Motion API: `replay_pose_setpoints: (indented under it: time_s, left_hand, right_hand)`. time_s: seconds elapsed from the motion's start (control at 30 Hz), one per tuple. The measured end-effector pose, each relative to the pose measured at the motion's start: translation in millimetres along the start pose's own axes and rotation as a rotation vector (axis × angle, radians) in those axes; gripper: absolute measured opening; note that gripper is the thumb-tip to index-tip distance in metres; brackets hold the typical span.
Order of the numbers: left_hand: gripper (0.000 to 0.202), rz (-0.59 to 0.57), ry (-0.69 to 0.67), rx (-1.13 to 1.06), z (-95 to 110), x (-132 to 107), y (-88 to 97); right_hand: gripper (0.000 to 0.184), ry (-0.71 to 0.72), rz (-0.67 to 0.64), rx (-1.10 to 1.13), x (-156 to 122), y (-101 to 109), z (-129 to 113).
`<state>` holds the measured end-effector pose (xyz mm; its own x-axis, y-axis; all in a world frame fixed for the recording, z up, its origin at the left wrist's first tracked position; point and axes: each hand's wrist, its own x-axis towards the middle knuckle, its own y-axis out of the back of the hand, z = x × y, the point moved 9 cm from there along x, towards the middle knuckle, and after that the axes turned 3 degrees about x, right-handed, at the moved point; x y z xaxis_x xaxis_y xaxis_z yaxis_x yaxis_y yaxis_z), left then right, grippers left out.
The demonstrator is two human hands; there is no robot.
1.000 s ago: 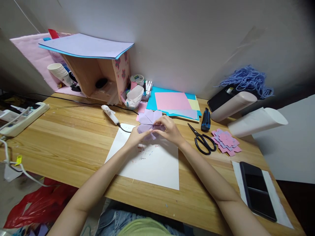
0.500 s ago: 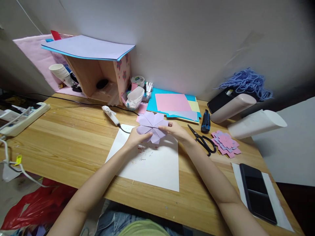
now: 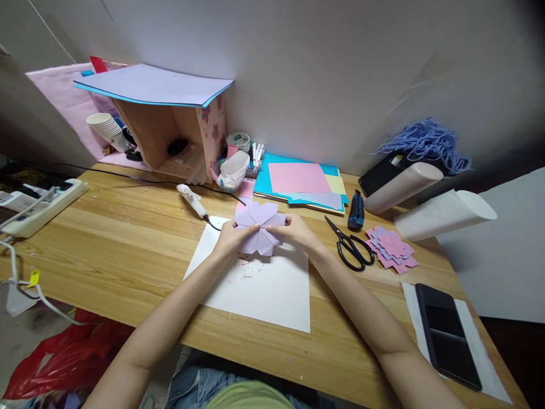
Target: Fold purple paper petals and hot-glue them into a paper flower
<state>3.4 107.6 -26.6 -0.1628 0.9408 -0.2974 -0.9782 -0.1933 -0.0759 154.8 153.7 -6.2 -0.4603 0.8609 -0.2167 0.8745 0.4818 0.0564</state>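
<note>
A lilac paper flower [image 3: 260, 245] with creased petals is held above a white sheet of paper [image 3: 272, 301]. My left hand [image 3: 232, 237] grips its left side, thumb pressed on top near the centre. On the opposite side my right hand [image 3: 293, 230] pinches the flower, its thumb also close to the middle. The fingers under the paper are hidden. Small coloured marks or specks show on the white sheet below. To the right of my right hand lie black-handled scissors [image 3: 355, 253] and a layered pink and lilac paper flower [image 3: 392, 247].
A white glue gun [image 3: 191, 200] with a black cord lies left of the sheet. Coloured paper [image 3: 298, 177] is stacked at the back. A utility knife [image 3: 356, 211], paper rolls [image 3: 447, 216] and a black phone-like device [image 3: 449, 335] are on the right. An open box [image 3: 213, 133] stands back left.
The lilac flower has turned slightly and come a little nearer to me. Both thumbs now press close together near its centre.
</note>
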Motion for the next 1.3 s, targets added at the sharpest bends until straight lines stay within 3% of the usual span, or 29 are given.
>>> replay_pose_setpoints:
  time_s: [0.17,0.77,1.07,1.3]
  left_hand:
    - [0.046,-0.032,0.021,-0.002,-5.9,0.2,-3.2]
    - [0.042,-0.139,0.009,0.057,1.9,-2.4,-10.1]
    - [0.046,-0.064,0.014,0.108,3.7,-3.4,-4.8]
    - [0.047,-0.081,0.0,0.148,9.4,-5.7,-4.5]
  right_hand:
    - [0.034,-0.006,0.003,0.039,2.5,-3.4,6.1]
    - [0.036,-0.027,0.007,0.032,2.3,-2.3,8.9]
    - [0.037,-0.01,0.053,-0.052,-0.3,0.7,4.1]
    - [0.036,-0.025,0.05,-0.007,-2.3,-0.6,2.8]
